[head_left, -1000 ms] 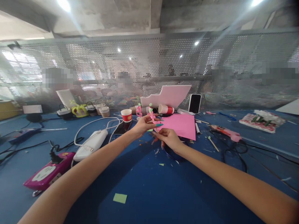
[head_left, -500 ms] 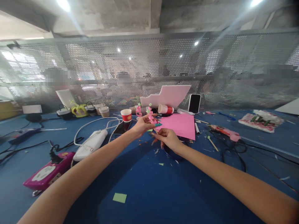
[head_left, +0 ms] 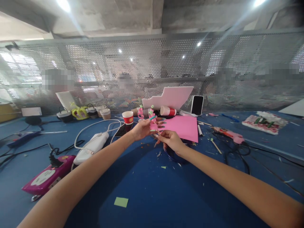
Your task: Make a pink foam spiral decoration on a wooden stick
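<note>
A small pink and green paper-like craft piece (head_left: pixel 152 111) stands upright on a thin stick (head_left: pixel 158 132). My right hand (head_left: pixel 172 140) pinches the lower end of that stick between thumb and fingers. Around the craft piece, my left hand (head_left: pixel 141 129) has its fingers stretched and spread behind it, the teal-nailed thumb raised at its front. Whether the left fingers touch the piece is hard to make out. A similar pink and green piece (head_left: pixel 140 111) stands just behind, to the left. Beneath and beyond my right hand lies a pink sheet (head_left: pixel 184 128).
A red and white paper cup (head_left: pixel 128 117) stands left of my hands; stacked cups (head_left: pixel 168 111) lie behind. A white power bank-like box (head_left: pixel 92 148) with cable and a magenta power strip (head_left: pixel 48 175) sit left. A pink glue gun (head_left: pixel 229 134) lies right. A phone (head_left: pixel 197 105) leans behind.
My left hand's thumb has risen from below the craft piece to its upper front, and its fingers have spread out to the right. My right hand keeps its pinch on the stick.
</note>
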{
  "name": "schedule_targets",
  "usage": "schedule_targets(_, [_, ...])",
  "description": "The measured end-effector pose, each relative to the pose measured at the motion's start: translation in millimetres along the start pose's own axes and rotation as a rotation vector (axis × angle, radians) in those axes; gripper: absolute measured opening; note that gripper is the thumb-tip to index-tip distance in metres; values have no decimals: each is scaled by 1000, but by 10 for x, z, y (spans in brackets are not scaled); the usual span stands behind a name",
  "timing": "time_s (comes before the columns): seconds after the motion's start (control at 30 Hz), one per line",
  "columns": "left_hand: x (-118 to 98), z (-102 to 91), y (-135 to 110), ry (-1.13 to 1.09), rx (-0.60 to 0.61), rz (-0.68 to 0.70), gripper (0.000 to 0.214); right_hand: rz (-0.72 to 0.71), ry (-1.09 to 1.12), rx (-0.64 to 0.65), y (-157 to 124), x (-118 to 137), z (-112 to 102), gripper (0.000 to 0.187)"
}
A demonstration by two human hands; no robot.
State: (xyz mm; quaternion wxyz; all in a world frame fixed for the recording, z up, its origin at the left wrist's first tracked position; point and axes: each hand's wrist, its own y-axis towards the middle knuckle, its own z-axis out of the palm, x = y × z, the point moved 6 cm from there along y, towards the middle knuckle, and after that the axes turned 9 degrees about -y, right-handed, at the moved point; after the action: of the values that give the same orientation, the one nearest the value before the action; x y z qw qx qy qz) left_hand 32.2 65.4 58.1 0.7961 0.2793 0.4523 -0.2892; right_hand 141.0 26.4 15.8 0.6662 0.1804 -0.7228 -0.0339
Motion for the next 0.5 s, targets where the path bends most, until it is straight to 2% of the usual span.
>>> schedule_targets(0.2, [-5,-68,-19,3,18,17,43,8,25,27,-11,17,9,34])
schedule_targets(0.33, [14,-134,-13,53,-96,31,38,-3,15,53,-16,23,29,35])
schedule_targets(0.5, [11,-155,27,110,-207,116,41,-14,-41,86,-23,20,61,35])
